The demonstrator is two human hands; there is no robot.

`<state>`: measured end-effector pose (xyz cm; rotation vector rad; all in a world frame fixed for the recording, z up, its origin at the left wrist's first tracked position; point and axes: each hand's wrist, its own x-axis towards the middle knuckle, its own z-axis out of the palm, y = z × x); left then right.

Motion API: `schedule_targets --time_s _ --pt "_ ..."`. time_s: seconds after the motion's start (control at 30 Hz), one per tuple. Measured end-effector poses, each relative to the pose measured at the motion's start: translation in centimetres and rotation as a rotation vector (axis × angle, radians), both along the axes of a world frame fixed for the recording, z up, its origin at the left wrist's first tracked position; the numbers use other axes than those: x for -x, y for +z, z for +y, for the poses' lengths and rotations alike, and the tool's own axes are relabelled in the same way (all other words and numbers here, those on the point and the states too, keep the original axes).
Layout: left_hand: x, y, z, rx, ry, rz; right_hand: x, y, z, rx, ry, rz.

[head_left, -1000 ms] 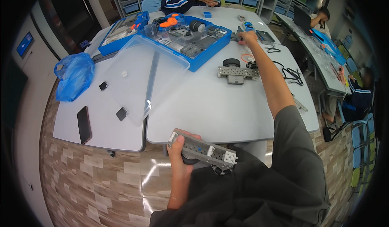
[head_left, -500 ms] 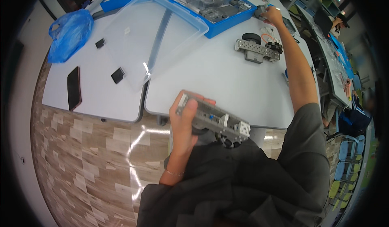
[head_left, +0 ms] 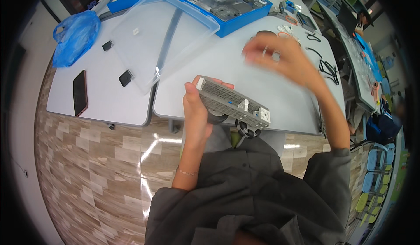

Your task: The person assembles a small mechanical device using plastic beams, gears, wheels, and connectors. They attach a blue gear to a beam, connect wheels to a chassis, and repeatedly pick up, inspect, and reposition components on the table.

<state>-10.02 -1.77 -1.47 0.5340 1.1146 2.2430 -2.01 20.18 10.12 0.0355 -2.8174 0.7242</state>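
Observation:
My left hand (head_left: 195,114) is closed around one end of a grey perforated beam assembly (head_left: 227,101), held above the near table edge. White connector pieces and a small blue pin sit in its channel, and a black roller wheel (head_left: 248,129) hangs beneath the far end. Another wheel shows partly beside my fingers. My right hand (head_left: 282,59) is smeared by motion over the right part of the table. Behind it lies a second wheeled assembly, mostly hidden, with only a dark wheel (head_left: 266,34) peeking out. Whether the right fingers hold anything cannot be made out.
A blue parts bin (head_left: 245,22) stands at the back, beside a translucent lid (head_left: 144,48). Left of these are a blue plastic bag (head_left: 76,37), a phone (head_left: 80,93) and two small black pieces (head_left: 126,78). Black cables (head_left: 327,68) lie at the right edge.
My right hand has swung back from the far right parts toward me and left, now covering the second assembly. The left hand's beam assembly has tipped slightly, showing more of its channel.

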Motion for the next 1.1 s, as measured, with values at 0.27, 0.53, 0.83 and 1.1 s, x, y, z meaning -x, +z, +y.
schedule_targets --time_s 0.27,0.53,0.83,1.1 --pt "-2.8 1.7 0.7 0.007 0.072 0.319 -5.2 -1.8 -11.3 -0.045 -0.027 0.272" --pt "-2.4 3.6 0.7 -0.128 -0.213 0.156 -5.9 -1.2 -8.8 0.427 0.003 0.153" --pt "-0.4 3.3 3.5 -0.218 -0.300 -0.124 -2.1 -2.1 -8.0 0.743 -0.195 0.007" --pt "-2.7 2.9 5.2 -0.142 -0.119 -0.357 -0.7 -2.2 -7.5 0.562 -0.299 -0.011"
